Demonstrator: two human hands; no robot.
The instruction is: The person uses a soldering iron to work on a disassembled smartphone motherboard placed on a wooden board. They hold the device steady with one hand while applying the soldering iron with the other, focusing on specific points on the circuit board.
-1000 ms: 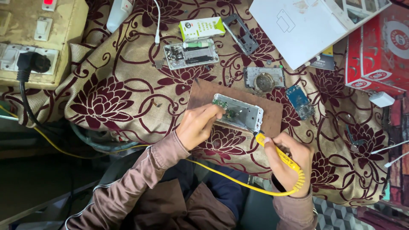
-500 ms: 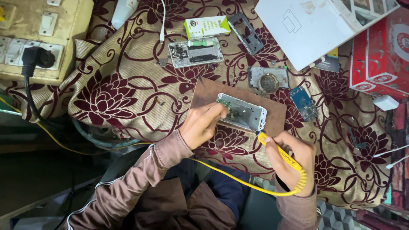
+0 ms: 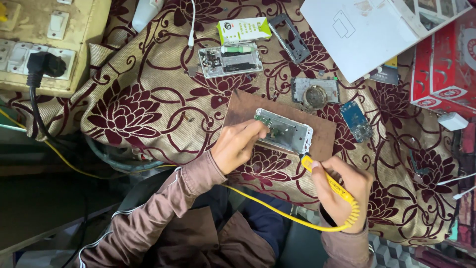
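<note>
My opened phone chassis (image 3: 286,134), silver-framed, lies flat on a brown board (image 3: 238,109); at its five o'clock corner, the tip of my yellow soldering iron (image 3: 325,178), angled upward.
</note>
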